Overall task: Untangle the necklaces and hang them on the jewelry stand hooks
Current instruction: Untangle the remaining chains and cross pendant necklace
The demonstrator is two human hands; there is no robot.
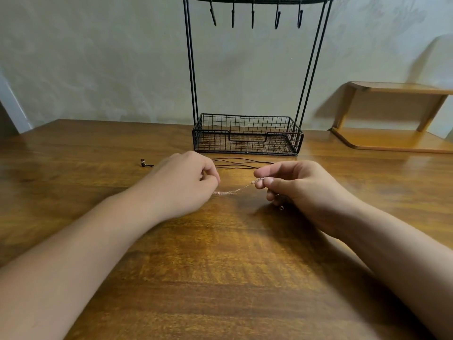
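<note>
Both hands are drawing the fine chain (232, 191) out between them.

Left hand (186, 177) and right hand (291, 185) are each pinching an end above mid-table (220, 253); dark cord necklace (242, 164) is lying behind, near the jewelry stand (247, 134). Untangling seems underway; next, lifting to a hook (252, 15).

Both forearms reach forward, bare, converging toward centre. Left hand (185, 179) knuckles up, fingers curled under, fingertips pinched together. Right hand (291, 185) turned palm-inward, thumb and index finger pinched, remaining fingers curled below. Hands near, not touching.
</note>
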